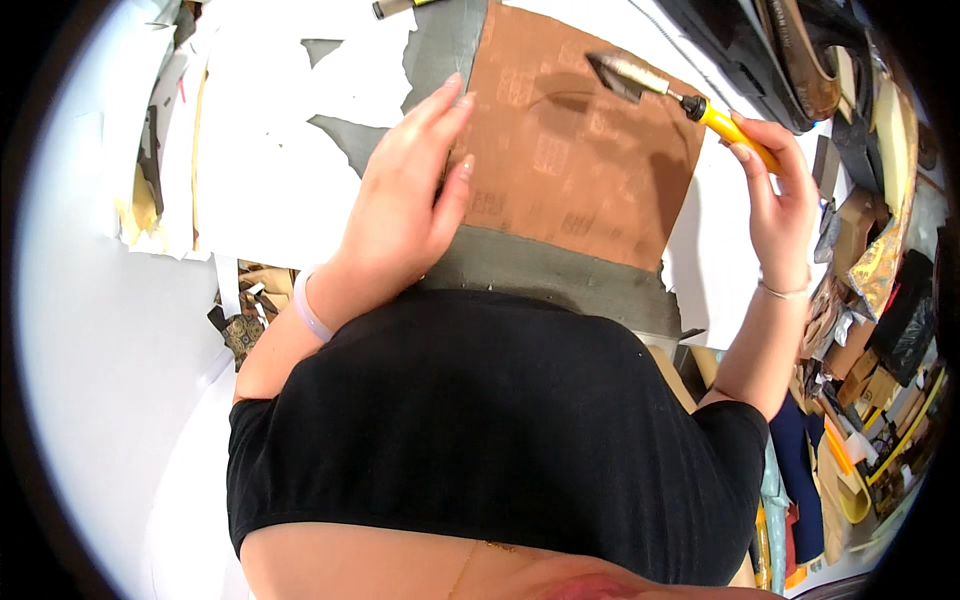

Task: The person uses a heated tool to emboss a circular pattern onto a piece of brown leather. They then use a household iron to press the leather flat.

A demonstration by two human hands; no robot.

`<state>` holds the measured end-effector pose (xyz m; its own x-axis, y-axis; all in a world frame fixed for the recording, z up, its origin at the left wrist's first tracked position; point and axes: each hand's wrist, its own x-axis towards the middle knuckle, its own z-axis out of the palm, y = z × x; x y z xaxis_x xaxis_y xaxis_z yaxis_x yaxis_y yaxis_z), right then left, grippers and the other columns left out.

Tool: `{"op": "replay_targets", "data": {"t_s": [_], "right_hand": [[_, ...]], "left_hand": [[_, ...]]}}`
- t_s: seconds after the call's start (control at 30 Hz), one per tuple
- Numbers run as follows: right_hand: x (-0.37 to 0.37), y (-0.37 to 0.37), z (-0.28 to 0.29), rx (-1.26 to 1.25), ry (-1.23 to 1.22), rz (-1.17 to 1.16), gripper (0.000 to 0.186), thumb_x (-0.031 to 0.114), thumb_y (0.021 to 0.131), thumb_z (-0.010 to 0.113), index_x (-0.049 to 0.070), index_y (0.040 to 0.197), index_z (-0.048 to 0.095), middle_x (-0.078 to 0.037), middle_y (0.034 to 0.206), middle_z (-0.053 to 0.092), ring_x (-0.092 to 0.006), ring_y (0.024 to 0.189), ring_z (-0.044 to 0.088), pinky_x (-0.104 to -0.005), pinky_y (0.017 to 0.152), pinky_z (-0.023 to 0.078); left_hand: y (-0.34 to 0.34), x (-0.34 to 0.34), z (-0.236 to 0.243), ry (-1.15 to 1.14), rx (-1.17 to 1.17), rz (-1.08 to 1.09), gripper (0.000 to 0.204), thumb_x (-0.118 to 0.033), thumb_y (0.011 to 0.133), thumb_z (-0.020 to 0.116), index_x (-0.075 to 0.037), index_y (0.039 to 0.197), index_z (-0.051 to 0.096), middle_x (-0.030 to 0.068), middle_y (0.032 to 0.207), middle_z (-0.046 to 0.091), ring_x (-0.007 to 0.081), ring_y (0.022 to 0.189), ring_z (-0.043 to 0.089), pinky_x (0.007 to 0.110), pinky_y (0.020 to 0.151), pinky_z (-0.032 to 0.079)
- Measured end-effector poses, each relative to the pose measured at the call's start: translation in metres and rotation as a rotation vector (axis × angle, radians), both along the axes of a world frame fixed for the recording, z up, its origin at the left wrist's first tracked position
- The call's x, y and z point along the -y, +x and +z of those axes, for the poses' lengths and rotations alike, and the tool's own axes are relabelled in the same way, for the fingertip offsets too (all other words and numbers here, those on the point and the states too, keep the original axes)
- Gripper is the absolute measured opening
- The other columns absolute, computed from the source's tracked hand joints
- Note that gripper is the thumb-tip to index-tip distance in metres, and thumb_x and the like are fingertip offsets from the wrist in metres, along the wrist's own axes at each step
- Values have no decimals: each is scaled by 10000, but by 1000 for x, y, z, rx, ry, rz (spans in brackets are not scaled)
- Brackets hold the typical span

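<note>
A brown sheet (560, 150) with pale and dark stamped patches lies on a dark grey board (540, 262) in front of me. My left hand (405, 185) is open with its fingers stretched out, at the sheet's left edge. Whether its palm presses down is hidden. My right hand (782, 190) grips the yellow handle of a small trowel (745, 138) between thumb and fingers. The trowel's dark, pointed blade, with a pale smeared side, is over the upper right part of the brown sheet and casts a shadow there.
White paper (270, 150) with torn edges covers the table at left. At the upper right stands a black and brown object (770, 50). Scraps and bags (880, 350) are heaped on the right, with more scraps (260, 300) below the table's left edge.
</note>
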<state>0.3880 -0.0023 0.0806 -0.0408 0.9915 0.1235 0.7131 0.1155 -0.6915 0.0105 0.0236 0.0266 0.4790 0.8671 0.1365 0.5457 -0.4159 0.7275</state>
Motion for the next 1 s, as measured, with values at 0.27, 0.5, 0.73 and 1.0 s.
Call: {"op": "replay_targets", "data": {"t_s": [0.27, 0.5, 0.73, 1.0], "right_hand": [[-20, -55, -97, -972, 305, -392, 234, 164, 1127, 609, 21, 1311, 613, -98, 1073, 722, -65, 731, 457, -236, 675, 414], [-21, -56, -105, -996, 301, -331, 214, 126, 1119, 609, 8, 1297, 627, -81, 1083, 728, -35, 713, 462, -192, 652, 397], [-24, -51, -109, -1097, 325, -340, 207, 138, 1118, 618, 19, 1285, 646, -62, 1067, 741, -22, 713, 467, -187, 646, 386], [-29, -50, -112, -1121, 293, -383, 202, 174, 1113, 639, 40, 1263, 658, -39, 1046, 748, -18, 688, 450, -192, 622, 371]], "left_hand": [[3, -52, 10, -844, 385, 141, 611, -236, 1089, 578, 65, 1592, 406, 172, 1575, 550, 223, 1405, 557, 352, 1088, 498], [24, -88, 26, -976, 117, 170, 554, -329, 1038, 676, 43, 1442, 601, 26, 1193, 718, 112, 998, 619, 293, 805, 490], [42, -103, 27, -1075, -35, 125, 405, -431, 992, 763, -69, 1174, 763, -54, 1015, 672, 49, 813, 555, 242, 651, 450], [44, -95, 20, -737, -184, 132, 593, -379, 967, 798, 48, 1357, 668, 82, 1149, 719, 133, 963, 637, 282, 808, 520]]}}
